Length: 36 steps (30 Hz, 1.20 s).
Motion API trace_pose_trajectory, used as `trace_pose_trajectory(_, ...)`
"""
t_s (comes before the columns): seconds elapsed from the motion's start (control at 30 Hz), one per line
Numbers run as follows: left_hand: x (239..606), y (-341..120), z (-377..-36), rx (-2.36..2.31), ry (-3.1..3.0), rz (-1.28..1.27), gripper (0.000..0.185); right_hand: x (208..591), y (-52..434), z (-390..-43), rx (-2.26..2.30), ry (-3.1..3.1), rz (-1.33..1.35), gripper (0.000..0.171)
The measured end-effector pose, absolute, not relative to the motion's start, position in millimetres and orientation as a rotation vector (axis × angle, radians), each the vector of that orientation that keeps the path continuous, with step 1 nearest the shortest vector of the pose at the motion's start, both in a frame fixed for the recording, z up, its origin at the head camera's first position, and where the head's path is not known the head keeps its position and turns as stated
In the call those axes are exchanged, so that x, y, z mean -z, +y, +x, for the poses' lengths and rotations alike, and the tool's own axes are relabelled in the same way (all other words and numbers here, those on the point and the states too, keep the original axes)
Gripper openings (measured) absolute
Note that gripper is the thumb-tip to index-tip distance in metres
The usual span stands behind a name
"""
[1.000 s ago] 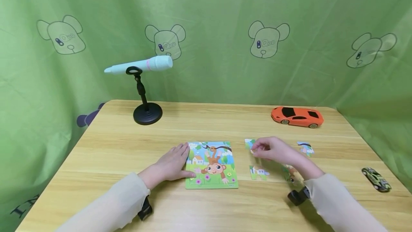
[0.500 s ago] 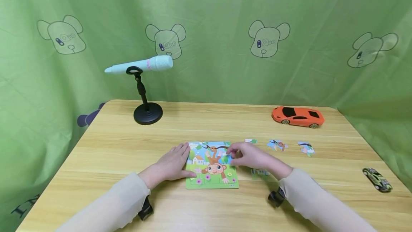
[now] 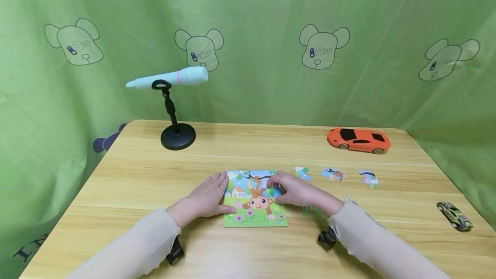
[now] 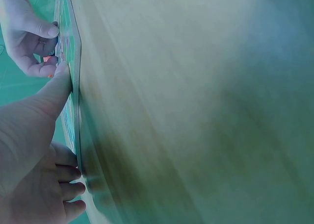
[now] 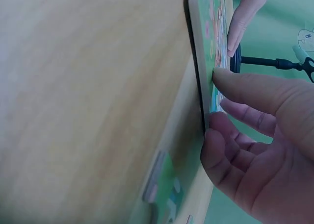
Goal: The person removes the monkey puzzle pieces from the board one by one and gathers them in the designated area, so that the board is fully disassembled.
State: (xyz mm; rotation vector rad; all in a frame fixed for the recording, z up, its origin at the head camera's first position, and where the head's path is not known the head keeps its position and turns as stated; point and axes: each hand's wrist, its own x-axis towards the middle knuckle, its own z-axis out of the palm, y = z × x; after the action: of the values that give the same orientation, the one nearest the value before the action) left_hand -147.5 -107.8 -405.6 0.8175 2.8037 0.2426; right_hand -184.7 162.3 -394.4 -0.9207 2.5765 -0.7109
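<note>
A square picture puzzle [image 3: 257,203] showing a monkey lies flat on the table. Along its left side rests my left hand [image 3: 205,195], thumb on the lower picture and fingers stretched along the upper left edge. My right hand [image 3: 298,190] is at the puzzle's right side with its fingers bent. In the right wrist view, its thumb [image 5: 245,89] touches the puzzle's face and the other fingertips sit by the edge. A gap shows between thumb and index finger, with no loose piece visible in it. Loose puzzle pieces, among them a cloud piece [image 3: 303,174] and a branch piece [image 3: 334,174], lie beyond.
Another piece [image 3: 369,178] lies farther right, and a piece [image 3: 312,211] is partly hidden under my right forearm. An orange toy car [image 3: 358,141] stands at the back right, a small camouflage car [image 3: 453,216] at the right. A blue microphone [image 3: 170,77] sits on a black stand [image 3: 178,137].
My right hand has moved left from the loose pieces to the puzzle's right side, uncovering the branch piece. The left hand has stayed in place.
</note>
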Motion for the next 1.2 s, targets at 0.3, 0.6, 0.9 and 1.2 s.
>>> trace_pose_trajectory(0.3, 405.9, -107.6, -147.9, -0.252, 2.799, 0.809, 0.094, 393.3, 160.3, -183.3, 0.708, 2.584, -0.898, 0.029)
trace_pose_trajectory(0.6, 406.3, -107.6, -148.6, -0.251, 2.798, 0.814, 0.092, 394.1, 161.2, -183.0, 0.791, 2.556, -0.878, 0.030)
trace_pose_trajectory(0.9, 405.4, -108.0, -147.8, -0.243, 2.800, 0.813, 0.093, 394.6, 162.8, -188.5, 0.788, 2.449, -0.950, 0.013)
trace_pose_trajectory(1.2, 405.6, -107.9, -147.9, -0.246, 2.798, 0.809, 0.093, 390.6, 163.0, -189.1, 0.744, 2.410, -0.949, 0.006)
